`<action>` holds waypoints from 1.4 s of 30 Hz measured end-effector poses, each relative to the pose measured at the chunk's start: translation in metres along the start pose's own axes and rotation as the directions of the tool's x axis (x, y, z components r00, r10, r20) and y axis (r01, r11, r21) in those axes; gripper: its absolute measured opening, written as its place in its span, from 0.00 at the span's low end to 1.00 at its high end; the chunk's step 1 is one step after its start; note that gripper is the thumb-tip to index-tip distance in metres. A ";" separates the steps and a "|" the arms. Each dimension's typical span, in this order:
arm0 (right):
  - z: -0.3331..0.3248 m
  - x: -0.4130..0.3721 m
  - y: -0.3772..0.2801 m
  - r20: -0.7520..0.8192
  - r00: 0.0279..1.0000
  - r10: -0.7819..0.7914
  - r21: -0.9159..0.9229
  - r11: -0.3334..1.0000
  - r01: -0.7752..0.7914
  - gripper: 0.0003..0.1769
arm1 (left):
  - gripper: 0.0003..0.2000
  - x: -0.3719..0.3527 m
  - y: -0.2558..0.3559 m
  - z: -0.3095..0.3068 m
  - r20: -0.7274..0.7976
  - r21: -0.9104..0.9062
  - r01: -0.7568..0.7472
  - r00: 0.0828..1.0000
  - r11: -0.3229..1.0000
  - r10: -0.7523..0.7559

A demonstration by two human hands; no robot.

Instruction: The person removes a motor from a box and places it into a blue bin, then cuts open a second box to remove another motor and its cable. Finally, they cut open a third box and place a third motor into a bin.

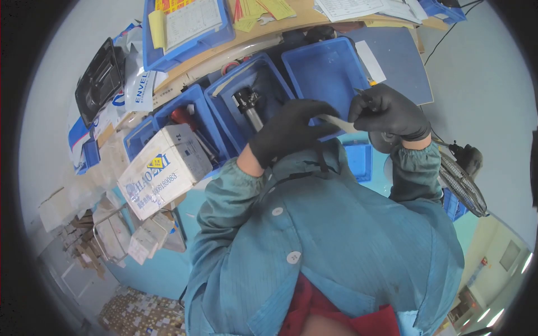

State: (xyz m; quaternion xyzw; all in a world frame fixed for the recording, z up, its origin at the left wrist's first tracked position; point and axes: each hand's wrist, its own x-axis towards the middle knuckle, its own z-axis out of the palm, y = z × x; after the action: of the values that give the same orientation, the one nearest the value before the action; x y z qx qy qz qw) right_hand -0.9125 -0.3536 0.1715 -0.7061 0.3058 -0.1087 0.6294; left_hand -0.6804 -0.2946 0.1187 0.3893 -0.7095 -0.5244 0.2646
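A pale thin strip point(341, 123), perhaps paper or tape, runs between my two hands in front of my chest. My right hand point(392, 115), in a black glove, is closed with its fingers pinched on the strip's right end. A dark thin pointed thing point(365, 98) sticks out from the top of that hand; its kind does not show. My left hand point(291, 130), also black-gloved, curves around the strip's left end with thumb and fingers close to it. Whether those fingers grip it is hard to make out. Behind the hands lies a blue bin point(328, 67).
Left of it, another blue bin point(221, 95) holds a metal cylinder with a black head point(248, 109). A white carton point(162, 171) stands beside a bin with a red-handled tool point(182, 116). Papers point(364, 8) and a blue tray point(188, 47) sit on the wooden shelf point(263, 31).
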 end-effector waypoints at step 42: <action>-0.109 0.184 0.268 -0.572 0.819 0.050 -0.714 0.460 -0.527 0.15 | 0.08 0.173 -0.253 -0.003 -0.589 0.802 0.519 0.770 0.295 0.247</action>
State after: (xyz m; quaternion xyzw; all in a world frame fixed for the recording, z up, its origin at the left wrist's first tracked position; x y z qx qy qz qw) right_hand -0.9047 -0.5534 -0.1076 -0.8054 0.5816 -0.0013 0.1147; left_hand -0.7049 -0.4767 -0.1267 0.6784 -0.7069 0.1333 0.1493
